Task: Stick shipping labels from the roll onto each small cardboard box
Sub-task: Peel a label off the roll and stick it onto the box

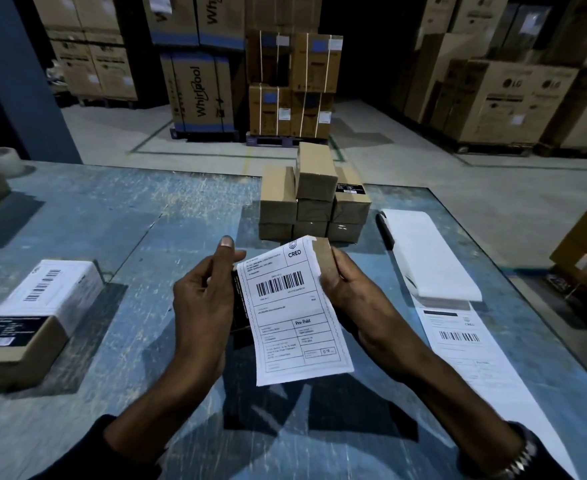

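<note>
While both hands work at the centre of the frame, I see the left hand [203,299] curled around the left side of a small cardboard box [323,259], thumb raised, and the right hand [345,278] gripping the box's right edge. A shipping label [293,311] printed with a barcode lies over the box's front face; its lower part hangs free below the box, and I cannot tell how far it is stuck down. The box is held above the blue table [112,216], clear of the surface.

At centre right, the label roll [430,258] lies on the table, with a printed strip [472,344] running from it toward the lower right of the frame. Just above the hands, a stack of small boxes [312,202] stands on the table. At lower left, a labelled box [32,317] rests on the table, well apart from the hands. Large cartons [195,91] fill the upper part of the frame.
</note>
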A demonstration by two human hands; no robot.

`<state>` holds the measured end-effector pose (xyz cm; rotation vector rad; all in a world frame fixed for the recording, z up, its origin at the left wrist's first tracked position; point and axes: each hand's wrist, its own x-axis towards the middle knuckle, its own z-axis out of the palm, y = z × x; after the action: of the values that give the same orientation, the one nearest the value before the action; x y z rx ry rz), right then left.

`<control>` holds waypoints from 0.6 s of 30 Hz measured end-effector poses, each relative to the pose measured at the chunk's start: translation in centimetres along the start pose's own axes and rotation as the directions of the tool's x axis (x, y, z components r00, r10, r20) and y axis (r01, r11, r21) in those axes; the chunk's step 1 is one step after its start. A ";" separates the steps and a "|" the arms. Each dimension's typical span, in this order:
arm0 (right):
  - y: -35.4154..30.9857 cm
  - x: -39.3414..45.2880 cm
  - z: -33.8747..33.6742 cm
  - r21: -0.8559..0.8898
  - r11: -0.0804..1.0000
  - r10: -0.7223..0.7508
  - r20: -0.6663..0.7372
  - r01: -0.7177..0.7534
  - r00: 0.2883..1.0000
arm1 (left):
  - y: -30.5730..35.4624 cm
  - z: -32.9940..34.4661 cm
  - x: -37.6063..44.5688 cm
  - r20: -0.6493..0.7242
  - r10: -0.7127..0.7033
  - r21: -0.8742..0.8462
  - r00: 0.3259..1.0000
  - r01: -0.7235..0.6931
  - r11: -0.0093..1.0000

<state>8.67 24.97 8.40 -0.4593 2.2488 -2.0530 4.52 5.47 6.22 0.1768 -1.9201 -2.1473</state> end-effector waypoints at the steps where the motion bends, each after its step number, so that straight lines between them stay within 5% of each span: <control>1: 0.0 0.6 0.2 0.001 1.000 -0.003 -0.015 0.003 1.000 | 0.0 0.0 0.0 0.002 -0.004 -0.003 1.000 0.004 1.000; 9: -0.3 0.3 0.2 0.008 1.000 0.000 0.016 0.000 1.000 | -0.2 -0.1 0.2 0.011 0.006 0.006 1.000 -0.006 1.000; 18: -0.2 0.5 0.6 -0.085 0.996 0.019 -0.125 -0.030 0.992 | 0.1 -0.1 0.3 0.028 0.162 0.028 0.986 -0.163 0.986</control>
<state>8.34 24.22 8.57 -0.3160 2.4086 -2.0317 4.29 5.27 6.29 -0.0019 -1.9103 -2.0251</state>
